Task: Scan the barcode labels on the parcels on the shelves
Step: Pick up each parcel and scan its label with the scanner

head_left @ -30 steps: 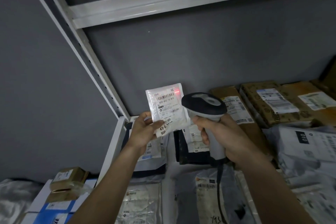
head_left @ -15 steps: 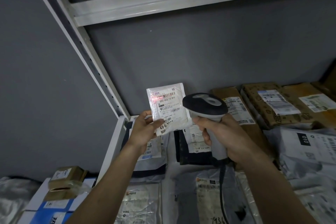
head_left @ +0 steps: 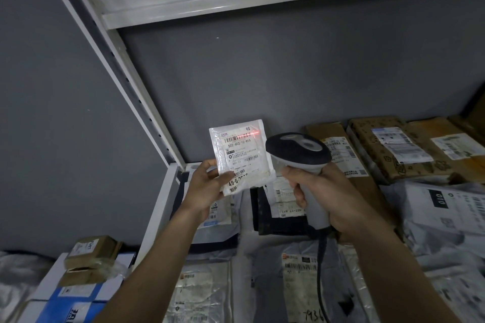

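My left hand (head_left: 203, 189) holds a small white plastic parcel (head_left: 242, 157) upright by its lower left corner, label facing me. A red scan line lies across the right part of its top barcode (head_left: 240, 136). My right hand (head_left: 324, 194) grips the handle of a grey and black barcode scanner (head_left: 298, 149), whose head sits just right of the parcel and points at it. The scanner's cable (head_left: 319, 270) hangs down below my hand.
The shelf board (head_left: 157, 207) below is covered with labelled grey mailer bags (head_left: 301, 278) and a white bag (head_left: 446, 207); brown cardboard boxes (head_left: 385, 149) stand along the back wall. A white upright post (head_left: 126, 81) rises at left. Small brown boxes (head_left: 89, 254) rest on a blue-white carton at lower left.
The red scan light moved from the parcel's top right to its top left, and now lies as a line over the top barcode. Hands, parcel and scanner have stayed almost still.
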